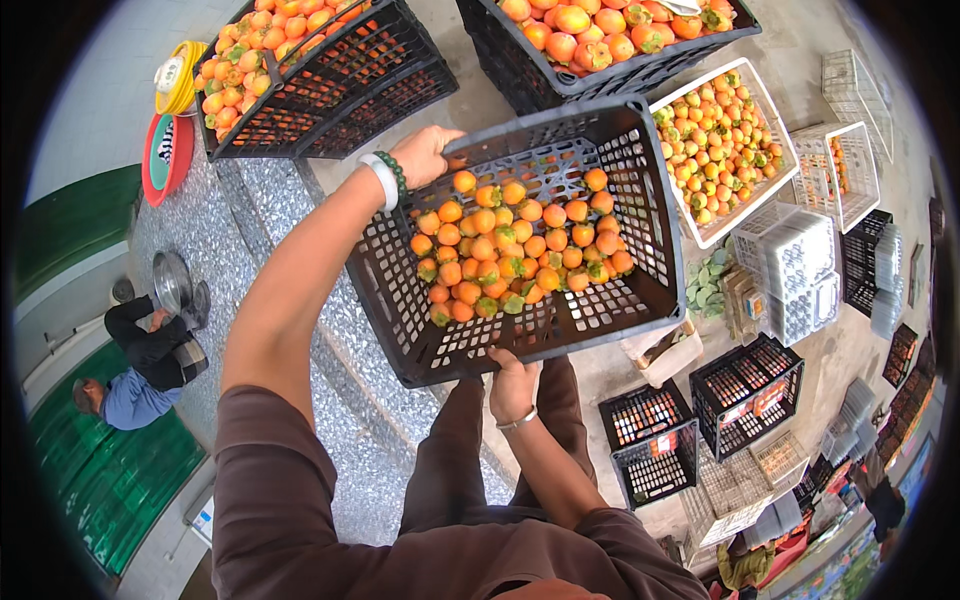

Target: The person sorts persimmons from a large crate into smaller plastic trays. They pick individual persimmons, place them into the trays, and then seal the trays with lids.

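Observation:
A black plastic crate (651,326) is held tilted in front of my body, with a layer of small orange persimmons (484,247) with green calyxes over part of its slatted bottom. My left hand (424,155), with a pale bangle and green beads at the wrist, grips the crate's rim at the upper left. My right hand (514,385), wearing a silver-coloured bracelet, holds the near rim from below, its thumb over the edge. Beyond the crate's right side is a white crate (780,161) full of small persimmons.
Black crates heaped with larger persimmons stand at upper left (330,94) and top (517,75). Speckled stone steps (352,375) run beside my legs. Stacked clear plastic trays (799,262) and black crates (649,442) stand right. A person (146,382) sits at far left near a metal basin (172,281).

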A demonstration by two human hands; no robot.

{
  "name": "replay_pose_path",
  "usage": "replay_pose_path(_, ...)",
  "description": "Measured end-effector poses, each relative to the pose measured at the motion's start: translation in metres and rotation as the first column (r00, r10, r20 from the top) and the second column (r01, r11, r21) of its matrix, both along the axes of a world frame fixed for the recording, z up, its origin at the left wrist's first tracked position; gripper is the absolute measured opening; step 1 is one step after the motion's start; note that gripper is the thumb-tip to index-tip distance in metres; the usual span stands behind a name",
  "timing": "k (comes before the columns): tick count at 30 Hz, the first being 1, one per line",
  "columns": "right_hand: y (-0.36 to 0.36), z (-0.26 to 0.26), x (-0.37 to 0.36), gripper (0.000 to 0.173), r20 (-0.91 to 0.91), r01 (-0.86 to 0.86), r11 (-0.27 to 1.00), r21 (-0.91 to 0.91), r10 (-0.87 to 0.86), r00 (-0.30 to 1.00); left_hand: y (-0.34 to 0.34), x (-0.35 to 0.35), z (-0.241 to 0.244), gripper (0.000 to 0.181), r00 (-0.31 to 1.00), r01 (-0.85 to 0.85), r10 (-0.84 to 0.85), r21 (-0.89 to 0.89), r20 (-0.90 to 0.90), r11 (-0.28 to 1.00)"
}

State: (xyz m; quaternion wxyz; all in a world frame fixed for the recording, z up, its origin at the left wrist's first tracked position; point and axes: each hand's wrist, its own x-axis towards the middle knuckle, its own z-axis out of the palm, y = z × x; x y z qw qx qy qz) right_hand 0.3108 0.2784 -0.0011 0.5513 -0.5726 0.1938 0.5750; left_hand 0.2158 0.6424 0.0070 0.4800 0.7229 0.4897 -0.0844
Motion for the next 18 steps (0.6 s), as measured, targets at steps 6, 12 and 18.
replay_pose_path(6, -0.001, 0.001, 0.001, 0.064, -0.016, -0.004, 0.999, -0.038, 0.003, 1.000, -0.001, 0.003, 0.008, 0.057, 0.995, 0.058, -0.054, 0.044, -0.088, 0.997)
replay_pose_path(12, 0.001, 0.024, 0.007, 0.069, -0.019, 0.077, 0.996, -0.047, -0.077, 0.997, -0.006, 0.014, 0.021, 0.054, 0.987, 0.123, -0.111, 0.103, -0.115, 0.987)
replay_pose_path(18, -0.002, 0.002, 0.014, 0.057, -0.102, -0.112, 0.994, 0.013, 0.113, 0.988, -0.027, -0.009, 0.008, 0.066, 0.981, 0.119, -0.042, 0.414, -0.190, 0.903)
